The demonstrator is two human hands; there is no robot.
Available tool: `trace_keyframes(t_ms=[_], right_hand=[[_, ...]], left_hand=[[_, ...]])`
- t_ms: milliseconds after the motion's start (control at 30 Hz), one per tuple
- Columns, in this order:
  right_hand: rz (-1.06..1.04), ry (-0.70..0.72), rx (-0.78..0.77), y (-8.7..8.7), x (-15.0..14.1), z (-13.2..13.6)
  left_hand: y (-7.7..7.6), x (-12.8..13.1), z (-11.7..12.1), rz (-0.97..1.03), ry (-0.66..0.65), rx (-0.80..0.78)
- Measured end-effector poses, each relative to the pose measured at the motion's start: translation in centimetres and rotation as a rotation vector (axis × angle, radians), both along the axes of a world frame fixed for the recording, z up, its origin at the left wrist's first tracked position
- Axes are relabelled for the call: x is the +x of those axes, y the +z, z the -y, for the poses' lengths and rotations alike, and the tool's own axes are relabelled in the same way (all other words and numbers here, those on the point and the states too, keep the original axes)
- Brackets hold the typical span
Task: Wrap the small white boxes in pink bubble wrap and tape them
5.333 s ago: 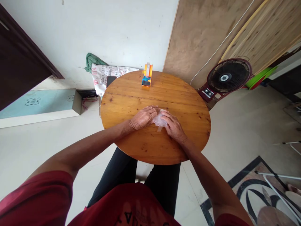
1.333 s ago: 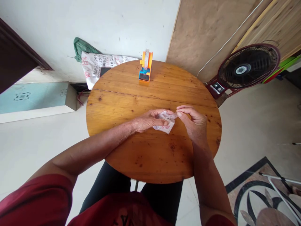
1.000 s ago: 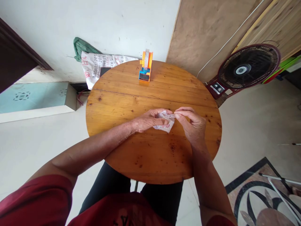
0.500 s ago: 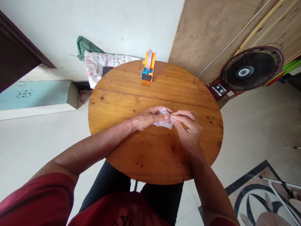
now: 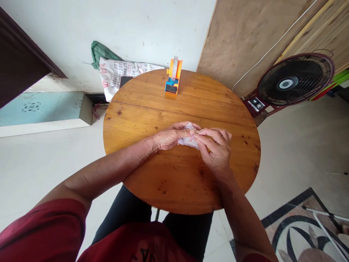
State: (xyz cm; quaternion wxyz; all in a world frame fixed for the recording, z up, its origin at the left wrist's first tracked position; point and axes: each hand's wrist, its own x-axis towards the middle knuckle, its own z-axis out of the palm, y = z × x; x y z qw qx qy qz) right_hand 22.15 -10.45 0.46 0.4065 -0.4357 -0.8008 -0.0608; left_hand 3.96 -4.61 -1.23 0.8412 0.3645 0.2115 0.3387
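Above the middle of a round wooden table, both hands hold a small package in crinkled clear plastic with red print. My left hand grips it from the left, thumb on top and fingers behind. At its right edge, my right hand has thumb and forefinger pinched on the wrapping. What lies inside the plastic cannot be made out. Farther back on the table stands an orange and blue tape dispenser with a strip of tape sticking up, out of reach of both hands.
A dark red fan stands right of the table. Behind the table's left edge lie a printed white sack and a green bag. A pale blue box-like unit sits by the wall at left.
My right hand has moved slightly left and closer to my left thumb, still pinching the wrapping. The package has tilted a little, and its red print shows differently.
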Motion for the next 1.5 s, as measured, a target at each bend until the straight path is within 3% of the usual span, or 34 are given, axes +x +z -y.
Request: trace_keyframes(t_ms=[400, 567, 667, 733, 833, 900, 1133, 1300, 1500], right_hand=[[0.276, -0.127, 0.185, 0.1, -1.0, 0.8], [0.159, -0.075, 0.208, 0.0, -0.8, 1.3], [-0.04, -0.088, 0.102, 0.1, 0.0, 0.8], [-0.152, -0.071, -0.072, -0.1, 0.6, 0.2], [-0.214, 0.062, -0.344, -0.6, 1.1, -0.5], [-0.205, 0.124, -0.407, -0.9, 1.2, -0.6], [-0.091, 0.022, -0.131, -0.9, 0.6, -0.3], [-0.08, 0.006, -0.092, -1.1, 0.6, -0.6], [-0.136, 0.012, -0.172, -2.9, 0.8, -1.7]], left_hand=[[-0.2, 0.1, -0.5, 0.073, 0.048, -0.062], [-0.1, -0.2, -0.8, 0.088, 0.092, -0.06], [-0.1, -0.4, -0.9, 0.101, 0.092, -0.037], [-0.1, -0.5, -0.9, 0.114, 0.071, -0.018], [-0.1, -0.5, -0.7, 0.1, 0.026, 0.006], [-0.1, -0.5, -0.6, 0.08, 0.004, 0.013], [0.1, -0.4, -0.5, 0.06, -0.003, -0.007], [0.2, -0.3, -0.6, 0.009, 0.026, 0.018], [0.0, -1.0, -1.0, -0.354, 0.186, 0.338]])
